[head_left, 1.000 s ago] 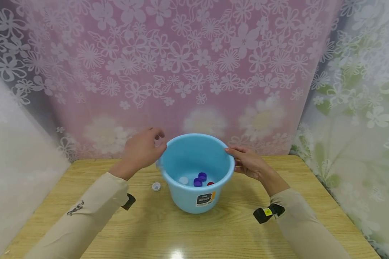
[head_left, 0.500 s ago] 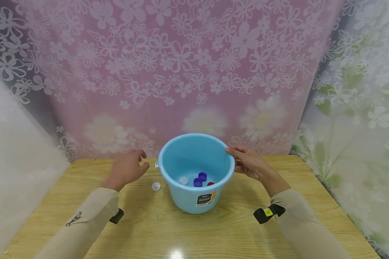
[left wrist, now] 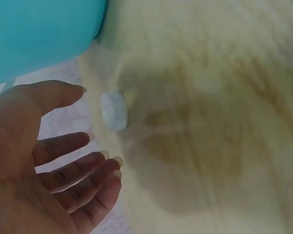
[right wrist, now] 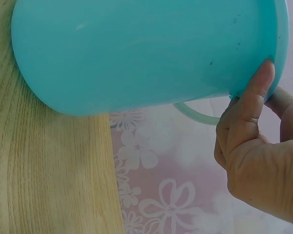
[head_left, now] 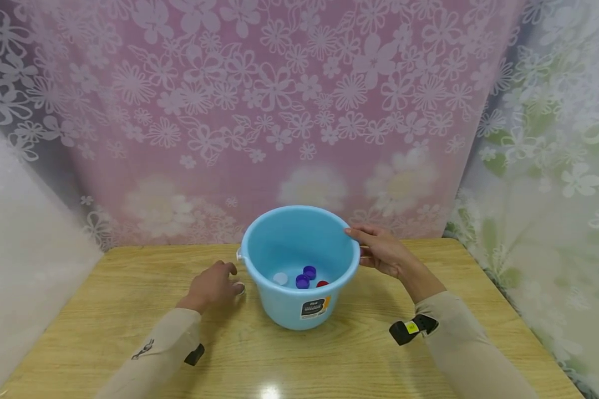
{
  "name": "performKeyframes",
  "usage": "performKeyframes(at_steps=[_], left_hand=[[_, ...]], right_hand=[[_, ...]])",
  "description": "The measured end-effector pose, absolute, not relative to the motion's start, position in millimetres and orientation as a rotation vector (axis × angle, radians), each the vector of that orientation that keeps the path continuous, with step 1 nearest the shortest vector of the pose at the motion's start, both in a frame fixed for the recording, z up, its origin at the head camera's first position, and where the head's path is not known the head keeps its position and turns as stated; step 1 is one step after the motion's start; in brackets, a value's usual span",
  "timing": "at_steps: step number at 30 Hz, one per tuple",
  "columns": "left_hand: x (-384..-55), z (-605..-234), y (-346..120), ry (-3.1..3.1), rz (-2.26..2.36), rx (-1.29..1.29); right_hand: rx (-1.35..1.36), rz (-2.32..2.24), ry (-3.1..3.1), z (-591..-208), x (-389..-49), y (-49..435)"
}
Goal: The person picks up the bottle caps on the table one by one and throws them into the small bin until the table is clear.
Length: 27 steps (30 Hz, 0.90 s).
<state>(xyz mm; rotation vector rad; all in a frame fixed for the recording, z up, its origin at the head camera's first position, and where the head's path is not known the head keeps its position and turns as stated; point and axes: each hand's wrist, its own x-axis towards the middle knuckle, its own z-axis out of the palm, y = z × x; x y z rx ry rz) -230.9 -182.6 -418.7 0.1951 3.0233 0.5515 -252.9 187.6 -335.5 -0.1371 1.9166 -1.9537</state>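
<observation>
A light-blue plastic bucket stands upright on the table. My right hand grips its rim on the right, thumb over the edge and fingers against the outside wall, as the right wrist view also shows. Inside the bucket lie two purple bottle caps, a white disc-like cap and a partly hidden red piece. Left of the bucket, my left hand hovers low with loosely bent fingers. In the left wrist view a white bottle cap sits on the table just beyond those fingertips, apart from them.
The wooden table reaches back to a pink floral curtain, with paler curtains on both sides. A white handle joint sticks out at the bucket's left rim. Behind the bucket, its curved handle shows in the right wrist view.
My left hand has come away from the bucket's left rim and moved down towards the white bottle cap on the table. The right hand and the bucket have stayed in place.
</observation>
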Motion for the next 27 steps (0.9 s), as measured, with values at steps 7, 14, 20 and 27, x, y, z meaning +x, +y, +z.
performKeyframes(at_steps=[7,14,20,27], left_hand=[[-235,-433,-173,3.047,0.521,0.212],[-237,-437,-170,3.046,0.571,0.242],[-234,-437,-171,3.054,0.610,0.246],[-235,-437,-174,3.062,0.610,0.219]], right_hand=[[-0.137,-1.952,1.923,-336,-253,187],[-0.126,-1.957,1.928,-335,-253,186],[-0.116,-1.957,1.930,-334,-252,187],[-0.122,-1.957,1.930,-333,-251,186]])
